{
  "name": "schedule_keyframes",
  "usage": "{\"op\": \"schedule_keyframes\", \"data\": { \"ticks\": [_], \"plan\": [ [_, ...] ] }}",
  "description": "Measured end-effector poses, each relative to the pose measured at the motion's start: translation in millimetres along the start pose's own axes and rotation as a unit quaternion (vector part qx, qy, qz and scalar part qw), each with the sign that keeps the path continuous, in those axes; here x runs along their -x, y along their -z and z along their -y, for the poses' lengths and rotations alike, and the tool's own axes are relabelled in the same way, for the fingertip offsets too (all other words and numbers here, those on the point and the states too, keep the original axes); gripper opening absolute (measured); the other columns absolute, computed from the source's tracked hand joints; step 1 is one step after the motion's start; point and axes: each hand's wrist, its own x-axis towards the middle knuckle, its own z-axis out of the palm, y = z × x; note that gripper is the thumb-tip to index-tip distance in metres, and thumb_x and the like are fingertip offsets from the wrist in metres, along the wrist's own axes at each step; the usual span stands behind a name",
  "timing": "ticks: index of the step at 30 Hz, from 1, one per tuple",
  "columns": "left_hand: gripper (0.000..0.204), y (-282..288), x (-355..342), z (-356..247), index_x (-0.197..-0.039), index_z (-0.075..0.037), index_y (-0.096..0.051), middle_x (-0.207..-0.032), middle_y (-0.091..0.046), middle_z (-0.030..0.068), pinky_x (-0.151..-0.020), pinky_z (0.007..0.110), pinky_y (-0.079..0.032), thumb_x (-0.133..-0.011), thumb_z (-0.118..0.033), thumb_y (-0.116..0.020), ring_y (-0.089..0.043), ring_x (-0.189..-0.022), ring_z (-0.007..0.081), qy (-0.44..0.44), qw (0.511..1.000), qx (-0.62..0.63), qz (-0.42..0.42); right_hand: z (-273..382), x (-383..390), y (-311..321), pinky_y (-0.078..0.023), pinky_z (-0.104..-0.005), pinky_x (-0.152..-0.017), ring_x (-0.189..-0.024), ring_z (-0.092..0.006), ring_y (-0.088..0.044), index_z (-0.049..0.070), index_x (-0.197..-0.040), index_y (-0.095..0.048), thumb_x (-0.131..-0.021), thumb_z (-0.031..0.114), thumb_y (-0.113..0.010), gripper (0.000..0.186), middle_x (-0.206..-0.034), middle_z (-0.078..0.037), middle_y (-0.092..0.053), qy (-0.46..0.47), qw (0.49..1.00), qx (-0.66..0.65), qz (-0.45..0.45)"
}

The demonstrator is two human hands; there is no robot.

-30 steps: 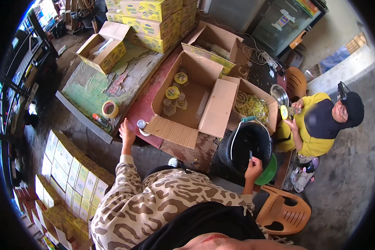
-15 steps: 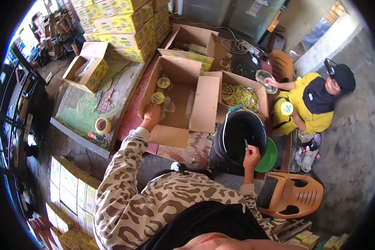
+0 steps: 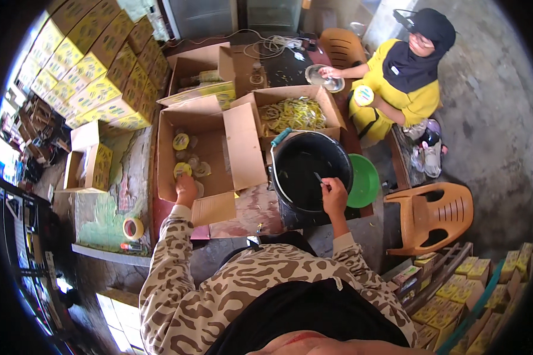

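An open cardboard box (image 3: 210,127) stands in front of me with several small clear cups inside. My left hand (image 3: 186,190) reaches over its near left side, fingers closed at the edge of a cup with a round yellow lid (image 3: 182,170). Farther back in the box is another yellow-lidded cup (image 3: 181,141), and clear cups (image 3: 201,169) lie beside my fingers. Over the black bucket (image 3: 296,204), my right hand (image 3: 335,195) pinches a thin, dark, blade-like tool (image 3: 318,176). The bucket's inside is dark, so its contents cannot be made out.
Behind the bucket, a box (image 3: 336,133) holds yellow strips. A green basin (image 3: 364,180) sits right of the bucket, near an orange chair (image 3: 435,216). At the right, a person (image 3: 391,83) holds a lidded cup and a clear bowl. Tape (image 3: 133,228) and stacked yellow cartons (image 3: 89,65) are left.
My view has turned, so the boxes, the bucket and the other person appear farther left. My left hand stays at the lidded cup, and my right hand is still over the bucket with the tool.
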Motion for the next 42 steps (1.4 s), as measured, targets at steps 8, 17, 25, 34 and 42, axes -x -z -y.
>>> {"op": "schedule_keyframes", "data": {
  "ticks": [8, 17, 25, 34, 42],
  "plan": [
    [0.037, 18, 22, 60, -0.106, -0.003, -0.074, -0.098, -0.072, 0.0086, -0.065, 0.037, -0.053, -0.093, -0.037, -0.071, -0.066, -0.075, 0.0203, -0.118, 0.919, 0.376, 0.031, -2, -1, 2, -0.052, -0.0442, -0.077, -0.090, -0.0337, -0.064, 0.007, -0.098, -0.065, -0.082, 0.003, -0.071, 0.017, -0.092, -0.011, -0.064, 0.033, 0.999, -0.004, 0.018],
    [0.075, 118, 154, -56, -0.131, 0.000, -0.056, -0.113, -0.070, 0.0127, -0.096, 0.043, -0.056, -0.068, -0.015, -0.092, -0.071, -0.102, 0.0252, -0.176, 0.533, 0.823, 0.091, -8, -15, 11, -0.053, -0.0343, -0.071, -0.078, -0.0232, -0.067, 0.006, -0.100, -0.071, -0.084, 0.006, -0.076, 0.017, -0.088, -0.010, -0.068, -0.021, 0.974, -0.202, 0.098],
    [0.062, 128, 158, -186, -0.120, -0.006, -0.057, -0.111, -0.063, 0.0078, -0.093, 0.040, -0.054, -0.066, 0.013, -0.080, -0.066, -0.107, 0.0239, -0.246, 0.562, 0.780, 0.121, -102, -70, 53, -0.053, -0.0271, -0.079, -0.085, -0.0116, -0.066, 0.000, -0.105, -0.069, -0.092, 0.003, -0.070, 0.013, -0.095, -0.005, -0.071, -0.162, 0.915, -0.355, -0.102],
    [0.033, 85, 145, -262, -0.111, -0.008, -0.071, -0.112, -0.068, 0.0063, -0.096, 0.036, -0.049, -0.080, -0.011, -0.082, -0.064, -0.103, 0.0206, -0.302, 0.764, 0.553, -0.139, -213, -22, 19, -0.054, -0.0395, -0.075, -0.080, -0.0301, -0.070, 0.003, -0.092, -0.074, -0.083, 0.012, -0.076, 0.012, -0.085, -0.015, -0.073, -0.211, 0.977, 0.016, 0.004],
    [0.037, 38, 120, -267, -0.117, -0.003, -0.066, -0.115, -0.067, 0.0070, -0.093, 0.034, -0.051, -0.083, -0.008, -0.082, -0.064, -0.106, 0.0192, -0.269, 0.764, 0.533, -0.247, -69, -100, 43, -0.053, -0.0448, -0.076, -0.085, -0.0353, -0.068, 0.004, -0.090, -0.069, -0.088, 0.002, -0.067, 0.003, -0.090, -0.016, -0.068, 0.013, 0.986, -0.142, -0.092]
  ]
}}
